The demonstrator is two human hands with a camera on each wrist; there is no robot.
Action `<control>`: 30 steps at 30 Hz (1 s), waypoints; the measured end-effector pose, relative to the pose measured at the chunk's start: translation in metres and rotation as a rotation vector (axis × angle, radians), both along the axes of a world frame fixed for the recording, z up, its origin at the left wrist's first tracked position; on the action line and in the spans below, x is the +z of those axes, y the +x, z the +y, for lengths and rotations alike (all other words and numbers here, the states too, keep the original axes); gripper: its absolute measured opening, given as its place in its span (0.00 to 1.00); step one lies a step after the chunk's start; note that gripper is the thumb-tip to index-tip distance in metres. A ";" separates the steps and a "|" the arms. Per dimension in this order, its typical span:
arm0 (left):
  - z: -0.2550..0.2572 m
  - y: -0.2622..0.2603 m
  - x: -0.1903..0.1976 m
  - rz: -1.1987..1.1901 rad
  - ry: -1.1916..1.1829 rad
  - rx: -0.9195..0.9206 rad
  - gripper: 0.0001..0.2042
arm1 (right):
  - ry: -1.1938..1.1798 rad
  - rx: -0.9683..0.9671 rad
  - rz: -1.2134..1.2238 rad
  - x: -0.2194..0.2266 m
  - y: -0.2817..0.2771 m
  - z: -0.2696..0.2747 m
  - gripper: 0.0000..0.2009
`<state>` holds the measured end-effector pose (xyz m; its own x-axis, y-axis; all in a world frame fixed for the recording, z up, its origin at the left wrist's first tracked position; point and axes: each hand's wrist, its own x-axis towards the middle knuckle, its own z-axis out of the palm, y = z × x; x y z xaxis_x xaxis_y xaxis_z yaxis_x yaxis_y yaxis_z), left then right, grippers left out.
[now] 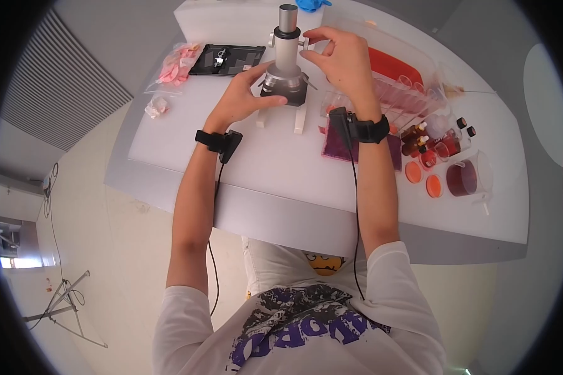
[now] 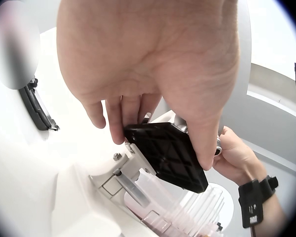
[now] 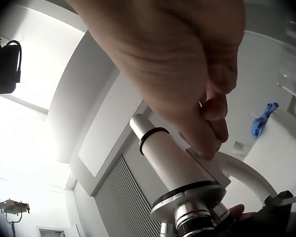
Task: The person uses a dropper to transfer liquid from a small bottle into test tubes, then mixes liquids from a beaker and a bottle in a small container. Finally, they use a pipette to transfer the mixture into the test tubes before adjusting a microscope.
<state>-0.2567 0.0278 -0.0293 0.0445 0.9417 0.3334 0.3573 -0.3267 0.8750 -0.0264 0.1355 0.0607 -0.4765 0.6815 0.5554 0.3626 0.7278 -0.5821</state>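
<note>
A white microscope (image 1: 287, 55) with a silver eyepiece stands upright near the table's back edge. My left hand (image 1: 242, 99) holds its black stage (image 1: 290, 94), thumb along the front edge and fingers at the left side; the left wrist view shows the underside of the stage (image 2: 163, 153) between thumb and fingers of the hand (image 2: 148, 64). At the upper right of the tube, my right hand (image 1: 345, 61) pinches the silver side knob (image 1: 304, 45) with thumb and fingers. In the right wrist view the hand (image 3: 187, 74) covers that knob beside the tube (image 3: 172, 160).
Left of the microscope lie a black slide tray (image 1: 226, 60), a bag of pink material (image 1: 177, 64) and a crumpled wrapper (image 1: 157, 107). To the right are a test tube rack (image 1: 406, 103), dropper bottles (image 1: 413, 147), a beaker (image 1: 469, 177), orange dishes (image 1: 433, 185) and a purple mat (image 1: 338, 144).
</note>
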 end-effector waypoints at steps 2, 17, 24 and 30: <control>0.000 0.000 0.000 0.000 -0.002 0.004 0.48 | 0.007 -0.028 -0.045 0.002 0.000 -0.002 0.17; -0.001 0.000 0.002 0.017 -0.001 0.002 0.46 | 0.110 -0.002 0.046 -0.004 -0.002 0.000 0.17; -0.001 0.001 0.003 0.008 0.001 0.003 0.44 | 0.046 -0.028 -0.035 -0.001 -0.002 -0.002 0.17; -0.001 0.001 0.003 0.016 0.006 -0.003 0.44 | 0.025 -0.018 -0.018 -0.004 -0.003 -0.002 0.17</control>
